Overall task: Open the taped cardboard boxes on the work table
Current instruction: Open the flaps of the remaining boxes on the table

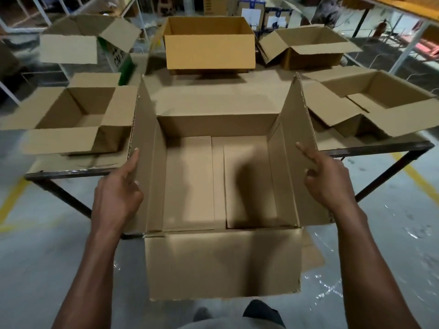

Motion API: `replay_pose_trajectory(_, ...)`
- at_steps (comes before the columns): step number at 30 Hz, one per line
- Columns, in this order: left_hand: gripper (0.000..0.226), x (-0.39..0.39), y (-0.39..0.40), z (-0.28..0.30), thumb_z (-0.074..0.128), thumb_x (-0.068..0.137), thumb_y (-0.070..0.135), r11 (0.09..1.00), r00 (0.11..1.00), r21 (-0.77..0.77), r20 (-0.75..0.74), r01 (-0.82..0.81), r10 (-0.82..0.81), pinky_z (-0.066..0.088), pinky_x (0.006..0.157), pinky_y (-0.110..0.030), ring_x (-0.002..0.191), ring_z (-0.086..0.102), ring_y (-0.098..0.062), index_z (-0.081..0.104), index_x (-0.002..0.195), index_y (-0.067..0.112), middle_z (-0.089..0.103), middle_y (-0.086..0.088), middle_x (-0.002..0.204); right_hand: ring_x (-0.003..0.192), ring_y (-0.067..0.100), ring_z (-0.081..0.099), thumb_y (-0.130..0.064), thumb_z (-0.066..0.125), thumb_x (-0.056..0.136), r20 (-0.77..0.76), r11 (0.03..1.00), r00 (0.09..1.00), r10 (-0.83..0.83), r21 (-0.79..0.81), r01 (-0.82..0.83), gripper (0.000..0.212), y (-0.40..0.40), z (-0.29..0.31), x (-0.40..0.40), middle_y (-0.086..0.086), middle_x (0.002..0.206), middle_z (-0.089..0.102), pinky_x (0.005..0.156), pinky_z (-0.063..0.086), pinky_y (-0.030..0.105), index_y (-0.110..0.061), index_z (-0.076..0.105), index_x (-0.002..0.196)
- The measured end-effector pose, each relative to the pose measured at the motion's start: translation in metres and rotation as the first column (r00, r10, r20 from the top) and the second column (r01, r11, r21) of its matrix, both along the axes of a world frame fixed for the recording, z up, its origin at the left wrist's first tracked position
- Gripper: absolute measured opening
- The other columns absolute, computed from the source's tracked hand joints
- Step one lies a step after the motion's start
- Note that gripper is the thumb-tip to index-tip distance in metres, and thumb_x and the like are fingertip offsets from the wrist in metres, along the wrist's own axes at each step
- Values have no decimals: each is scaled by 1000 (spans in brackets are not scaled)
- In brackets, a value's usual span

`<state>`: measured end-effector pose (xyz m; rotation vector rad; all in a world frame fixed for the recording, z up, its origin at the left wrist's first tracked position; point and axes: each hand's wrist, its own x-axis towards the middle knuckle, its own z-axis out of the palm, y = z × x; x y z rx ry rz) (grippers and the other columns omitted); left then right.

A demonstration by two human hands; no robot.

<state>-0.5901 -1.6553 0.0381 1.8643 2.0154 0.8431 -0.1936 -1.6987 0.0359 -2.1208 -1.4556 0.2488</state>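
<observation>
A large brown cardboard box [221,181] stands open at the near edge of the work table [71,173], empty inside, with all its flaps spread. Its near flap [223,264] hangs down over the table edge toward me. My left hand [118,193] presses against the outer face of the left flap [142,148], thumb up along the flap's edge. On the other side, my right hand [327,181] rests against the right flap [299,129], index finger stretched along it and the other fingers curled. Neither hand holds a tool.
Several other opened boxes surround it: one at the left [76,115], one at the back left [83,36], a yellower one at the back centre [209,43], one at the back right [306,46], one at the right [380,100]. Clear tape scraps [330,288] litter the floor.
</observation>
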Motion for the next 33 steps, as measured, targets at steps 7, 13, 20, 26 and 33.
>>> replay_pose_trajectory(7, 79, -3, -78, -21, 61, 92, -3, 990, 989, -28, 47, -137, 138, 48, 78, -37, 98, 66, -40, 37, 150, 45, 66, -20, 129, 75, 17, 60, 4, 53, 91, -18, 997, 997, 70, -40, -70, 81, -29, -23, -5, 13, 124, 66, 67, 58, 41, -55, 39, 145)
replay_pose_trajectory(13, 82, -2, -155, -49, 62, 89, -3, 969, 965, -21, 87, -247, 248, 57, 83, -51, 91, 69, -42, 38, 149, 47, 70, -27, 116, 61, 20, 58, 3, 54, 91, 28, 978, 981, 194, -88, -191, 80, -57, -36, 1, 18, 100, 71, 62, 57, 47, -55, 40, 144)
replay_pose_trajectory(20, 85, -11, -246, -72, 69, 83, -7, 916, 917, -44, -37, -399, 397, 54, 73, -43, 83, 71, -40, 39, 153, 32, 71, -28, 114, 71, 28, 65, 2, 59, 86, 4, 893, 898, 439, -107, -437, 98, -60, -49, -22, 19, 113, 70, 66, 58, 51, -81, 25, 127)
replay_pose_trajectory(26, 82, -24, -302, -66, 66, 81, -16, 812, 816, -84, -36, -578, 577, 47, 60, -29, 75, 61, -26, 40, 152, 14, 70, -31, 108, 84, 24, 65, 5, 59, 88, -81, 790, 808, 584, -171, -588, 73, -48, -50, -84, 12, 119, 71, 73, 54, 35, -42, 53, 143)
replay_pose_trajectory(33, 83, -85, -334, -71, 61, 82, -14, 661, 668, -123, -33, -741, 743, 38, 66, -33, 78, 52, -21, 36, 154, 18, 70, -27, 108, 74, 12, 60, 3, 55, 93, -91, 666, 694, 714, -219, -713, 70, -18, -48, -202, 10, 120, 68, 71, 59, 40, -41, 46, 147)
